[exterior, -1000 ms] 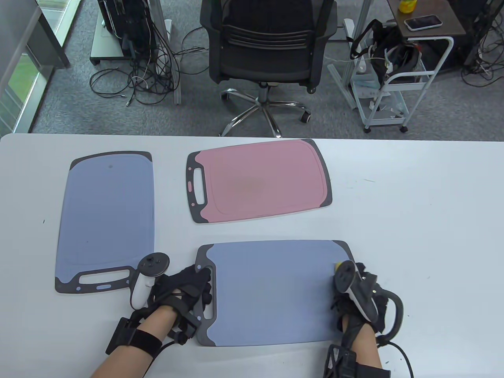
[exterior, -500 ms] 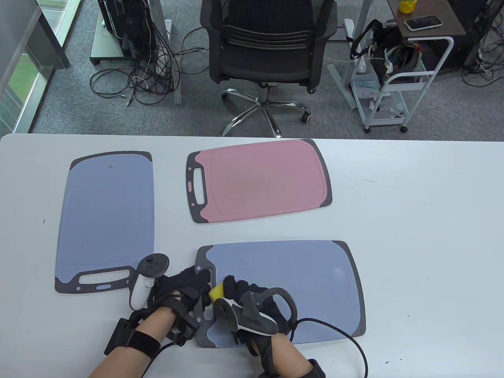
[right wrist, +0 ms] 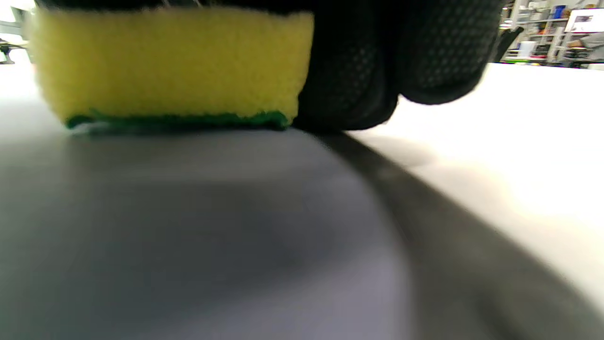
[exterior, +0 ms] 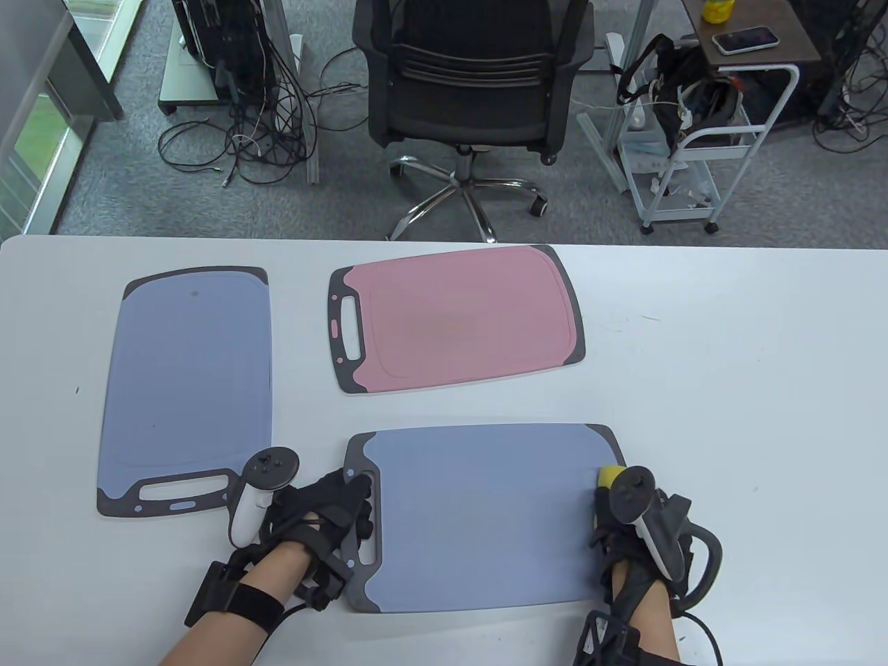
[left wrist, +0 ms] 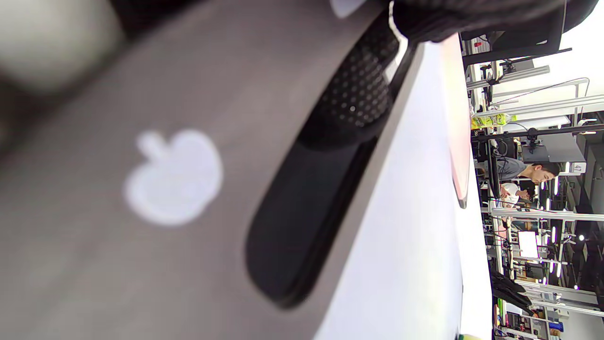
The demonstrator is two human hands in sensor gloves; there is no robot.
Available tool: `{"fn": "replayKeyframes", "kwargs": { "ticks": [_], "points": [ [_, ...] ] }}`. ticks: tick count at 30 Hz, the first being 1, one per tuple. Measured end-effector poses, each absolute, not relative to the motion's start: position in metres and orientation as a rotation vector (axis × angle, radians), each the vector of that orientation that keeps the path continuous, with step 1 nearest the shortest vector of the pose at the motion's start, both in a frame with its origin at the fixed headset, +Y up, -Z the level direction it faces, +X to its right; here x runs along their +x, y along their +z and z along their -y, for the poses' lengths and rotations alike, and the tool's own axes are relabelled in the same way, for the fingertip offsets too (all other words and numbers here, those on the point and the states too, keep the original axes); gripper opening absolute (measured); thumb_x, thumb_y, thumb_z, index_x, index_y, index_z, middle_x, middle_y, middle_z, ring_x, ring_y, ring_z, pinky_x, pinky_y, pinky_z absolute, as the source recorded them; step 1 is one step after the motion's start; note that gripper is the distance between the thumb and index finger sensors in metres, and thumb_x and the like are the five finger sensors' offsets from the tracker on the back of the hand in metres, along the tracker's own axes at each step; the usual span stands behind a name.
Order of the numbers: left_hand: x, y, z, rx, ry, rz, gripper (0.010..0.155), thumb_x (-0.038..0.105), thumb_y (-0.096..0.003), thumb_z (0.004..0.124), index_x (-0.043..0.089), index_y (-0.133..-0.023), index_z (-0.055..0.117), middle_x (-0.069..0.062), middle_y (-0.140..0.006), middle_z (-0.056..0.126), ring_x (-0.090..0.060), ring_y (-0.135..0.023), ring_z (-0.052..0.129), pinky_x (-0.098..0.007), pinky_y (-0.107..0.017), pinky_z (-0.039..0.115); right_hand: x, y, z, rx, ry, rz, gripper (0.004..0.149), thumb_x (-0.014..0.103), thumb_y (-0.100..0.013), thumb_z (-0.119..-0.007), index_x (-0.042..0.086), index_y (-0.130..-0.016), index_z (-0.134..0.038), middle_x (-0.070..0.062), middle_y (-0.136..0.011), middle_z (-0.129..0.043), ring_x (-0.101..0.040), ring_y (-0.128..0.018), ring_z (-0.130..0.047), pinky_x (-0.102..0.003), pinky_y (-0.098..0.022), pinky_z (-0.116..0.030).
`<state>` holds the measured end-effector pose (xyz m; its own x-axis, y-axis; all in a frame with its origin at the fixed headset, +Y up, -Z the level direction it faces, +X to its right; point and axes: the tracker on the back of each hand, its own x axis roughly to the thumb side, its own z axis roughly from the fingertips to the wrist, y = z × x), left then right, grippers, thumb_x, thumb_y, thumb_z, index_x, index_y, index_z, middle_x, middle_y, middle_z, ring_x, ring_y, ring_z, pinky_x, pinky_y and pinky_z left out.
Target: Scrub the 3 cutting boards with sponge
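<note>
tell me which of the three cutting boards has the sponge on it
The near blue cutting board, the one lying crosswise closest to the person. The sponge sits at its right end under the right hand; the left blue board and pink board are bare.

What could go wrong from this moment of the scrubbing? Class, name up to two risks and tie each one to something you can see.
1. The sponge, held by the right hand, sits at the right edge of the near blue board; another outward stroke may carry it onto the table.
2. Only the left hand, at the handle end, steadies that board; a hard stroke could make it slide or pivot.
</note>
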<state>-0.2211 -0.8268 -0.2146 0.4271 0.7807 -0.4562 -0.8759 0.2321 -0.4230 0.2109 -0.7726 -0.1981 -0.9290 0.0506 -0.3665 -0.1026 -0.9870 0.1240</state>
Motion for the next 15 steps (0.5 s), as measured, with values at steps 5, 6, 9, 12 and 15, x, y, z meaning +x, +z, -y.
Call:
{"fn": "replayKeyframes", "kwargs": {
  "ticks": [5, 6, 9, 12, 15],
  "points": [
    [-0.221, -0.215, 0.827, -0.688, 1.140, -0.163, 0.053, 0.056, -0.0590, 0.069, 0.017, -0.095, 0.067, 0.007, -0.071, 0.093, -0.002, -0.045, 0.109, -0.024, -0.033, 0.101, 0.090, -0.197, 0.759, 0.206, 3.104, -0.232, 0.072, 0.059, -0.051, -0.069, 0.011, -0.105, -0.065, -0.011, -0.079, -0.083, -0.021, -0.054, -0.092, -0.043, -0.046, -0.080],
    [-0.221, -0.215, 0.827, -0.692, 1.142, -0.161, 0.053, 0.056, -0.0592, 0.069, 0.017, -0.095, 0.067, 0.007, -0.071, 0.093, -0.002, -0.045, 0.109, -0.025, -0.033, 0.101, 0.066, -0.191, 0.757, 0.361, 3.063, -0.230, 0.073, 0.060, -0.052, -0.068, 0.011, -0.105, -0.065, -0.010, -0.079, -0.083, -0.020, -0.053, -0.092, -0.042, -0.045, -0.081],
    [-0.223, -0.217, 0.828, -0.718, 1.164, -0.155, 0.053, 0.056, -0.0593, 0.069, 0.017, -0.096, 0.067, 0.006, -0.072, 0.093, -0.003, -0.046, 0.110, -0.026, -0.034, 0.101, -0.007, -0.157, 0.755, 0.709, 3.011, -0.214, 0.073, 0.059, -0.051, -0.070, 0.011, -0.106, -0.064, -0.012, -0.079, -0.083, -0.022, -0.053, -0.091, -0.043, -0.046, -0.080],
    [-0.222, -0.216, 0.828, -0.704, 1.152, -0.153, 0.053, 0.056, -0.0592, 0.069, 0.017, -0.095, 0.067, 0.006, -0.071, 0.093, -0.003, -0.046, 0.109, -0.026, -0.034, 0.101, -0.026, -0.145, 0.751, 0.864, 3.135, -0.131, 0.073, 0.062, -0.050, -0.067, 0.015, -0.106, -0.063, -0.006, -0.081, -0.084, -0.018, -0.054, -0.092, -0.040, -0.046, -0.082],
    [-0.222, -0.216, 0.828, -0.704, 1.152, -0.153, 0.053, 0.056, -0.0591, 0.069, 0.017, -0.095, 0.067, 0.006, -0.071, 0.093, -0.003, -0.046, 0.110, -0.026, -0.034, 0.101, 0.011, -0.164, 0.757, 0.591, 3.146, -0.133, 0.072, 0.061, -0.050, -0.070, 0.016, -0.106, -0.064, -0.007, -0.080, -0.084, -0.020, -0.054, -0.092, -0.042, -0.046, -0.081]
  ]
}}
